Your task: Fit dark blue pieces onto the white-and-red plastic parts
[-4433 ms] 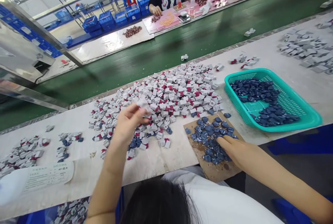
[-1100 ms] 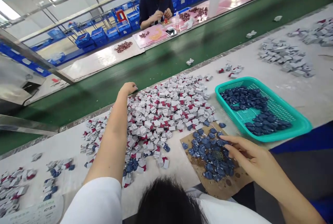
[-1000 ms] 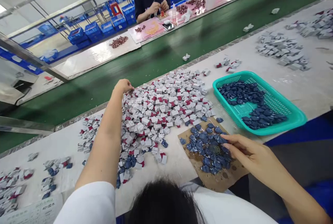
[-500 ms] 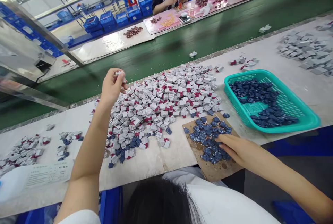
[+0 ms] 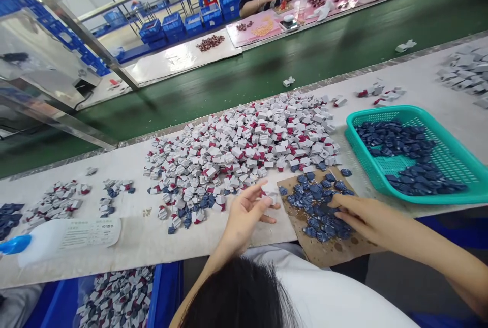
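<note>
My left hand is near the table's front edge, pinching a small white piece between thumb and fingers, just left of a brown cardboard sheet. Dark blue pieces lie piled on that sheet. My right hand rests on them, fingers closed over the blue pieces. A wide heap of white-and-red pieces spreads behind both hands.
A teal mesh basket of dark blue pieces sits at the right. A white glue bottle lies at the left, near small sorted piles. A blue bin of pieces is below the table edge. Beyond the green conveyor belt, another person works.
My left hand came back from the far edge of the white heap to the front, beside the cardboard, carrying a white piece. My right hand stayed on the blue pieces.
</note>
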`<state>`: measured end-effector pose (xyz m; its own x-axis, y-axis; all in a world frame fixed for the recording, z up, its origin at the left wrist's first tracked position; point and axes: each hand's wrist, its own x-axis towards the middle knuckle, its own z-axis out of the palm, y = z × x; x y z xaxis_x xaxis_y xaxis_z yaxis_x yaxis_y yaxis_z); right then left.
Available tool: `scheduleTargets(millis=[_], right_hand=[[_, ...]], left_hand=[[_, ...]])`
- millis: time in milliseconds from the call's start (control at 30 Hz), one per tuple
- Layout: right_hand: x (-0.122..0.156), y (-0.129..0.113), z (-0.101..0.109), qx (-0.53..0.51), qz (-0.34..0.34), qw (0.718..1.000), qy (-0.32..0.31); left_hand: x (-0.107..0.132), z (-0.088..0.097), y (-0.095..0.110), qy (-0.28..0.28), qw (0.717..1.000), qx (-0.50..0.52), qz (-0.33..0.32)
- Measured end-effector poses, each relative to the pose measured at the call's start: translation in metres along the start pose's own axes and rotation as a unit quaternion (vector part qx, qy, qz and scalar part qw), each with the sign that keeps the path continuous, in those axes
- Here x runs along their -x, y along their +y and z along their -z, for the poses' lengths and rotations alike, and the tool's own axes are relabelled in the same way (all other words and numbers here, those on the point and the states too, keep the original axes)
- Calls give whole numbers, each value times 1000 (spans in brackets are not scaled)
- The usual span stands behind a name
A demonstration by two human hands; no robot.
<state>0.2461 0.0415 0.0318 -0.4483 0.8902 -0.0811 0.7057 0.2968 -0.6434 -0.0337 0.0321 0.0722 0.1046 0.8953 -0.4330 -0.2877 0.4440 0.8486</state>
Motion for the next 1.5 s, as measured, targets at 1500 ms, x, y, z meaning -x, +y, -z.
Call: scheduleTargets(millis=[1500], right_hand=[[-19,-89,5,-314,-49,942,-108]], left_hand=[[-7,-6,-19,-162,974,-115,-110]])
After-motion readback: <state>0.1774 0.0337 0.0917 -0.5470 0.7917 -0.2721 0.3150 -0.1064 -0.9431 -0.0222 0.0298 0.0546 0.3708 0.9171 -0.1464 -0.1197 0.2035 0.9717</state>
